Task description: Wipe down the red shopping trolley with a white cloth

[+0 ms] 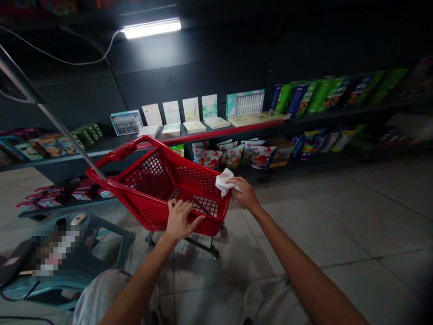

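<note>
A small red shopping cart [158, 180] with perforated basket walls stands in front of me, its handle toward the left. My left hand [181, 220] grips the near rim of the basket, fingers curled over the edge and thumb stretched to the right. In my right hand [244, 193] is a bunched white cloth [224, 181], pressed against the far right corner of the basket rim. The fingers pinch the cloth; its underside is hidden. Inside, the cart's basket shows only its slotted floor. A thin metal pole [71, 140] slants down to the cart's left side.
Behind the cart, shelves [216, 133] carry upright cards, boxes and snack bags [233, 154]. Green and blue packets [320, 97] line the right. At lower left stands a grey-blue plastic stool [111, 232] with blurred items on it. A lit tube lamp [152, 29] hangs above.
</note>
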### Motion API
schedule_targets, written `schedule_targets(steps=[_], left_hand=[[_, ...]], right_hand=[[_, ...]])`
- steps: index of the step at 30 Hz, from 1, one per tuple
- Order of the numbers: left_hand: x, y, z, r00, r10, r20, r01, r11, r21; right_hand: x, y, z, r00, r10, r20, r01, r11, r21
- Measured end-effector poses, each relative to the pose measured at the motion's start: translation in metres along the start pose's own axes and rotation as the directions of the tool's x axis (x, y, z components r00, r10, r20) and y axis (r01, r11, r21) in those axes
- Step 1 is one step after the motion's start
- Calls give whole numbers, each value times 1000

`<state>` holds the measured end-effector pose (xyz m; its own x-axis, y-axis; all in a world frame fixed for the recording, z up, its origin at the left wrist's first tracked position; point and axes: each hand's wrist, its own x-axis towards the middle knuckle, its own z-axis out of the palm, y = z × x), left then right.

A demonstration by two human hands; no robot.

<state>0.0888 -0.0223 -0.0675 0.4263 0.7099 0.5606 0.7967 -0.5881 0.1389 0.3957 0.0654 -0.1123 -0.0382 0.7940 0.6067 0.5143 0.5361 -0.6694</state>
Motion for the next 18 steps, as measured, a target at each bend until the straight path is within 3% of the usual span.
schedule_targets(steps=[3,5,7,8,11,13,15,18], left_hand=[[-4,-9,1,1000,23,-21,-23,1000,-4],[-5,-14,2,999,32,-31,-32,999,-2],[-5,-17,4,999,36,-38,-36,999,5],[-5,-19,5,998,37,-41,-37,999,9],[-4,-24,7,998,40,-46,-39,999,16],[-3,-27,8,998,40,-56,-40,999,7],[-3,-31,9,997,38,-63,-39,999,-12],[-3,-34,9,997,35,-68,-37,999,-30]], right_hand=[[5,9,15,955,253,-154,-240,966,97],[-7,-3,31,877,426,-222,-393,902,181],[-35,-28,50,805,528,-269,-459,843,280],[-52,-44,60,796,532,-289,-447,838,313],[-104,-88,84,834,466,-295,-359,865,350],[-124,-100,92,852,434,-291,-340,884,321],[-122,-94,92,860,406,-308,-324,903,282],[-87,-58,84,836,428,-344,-342,896,285]])
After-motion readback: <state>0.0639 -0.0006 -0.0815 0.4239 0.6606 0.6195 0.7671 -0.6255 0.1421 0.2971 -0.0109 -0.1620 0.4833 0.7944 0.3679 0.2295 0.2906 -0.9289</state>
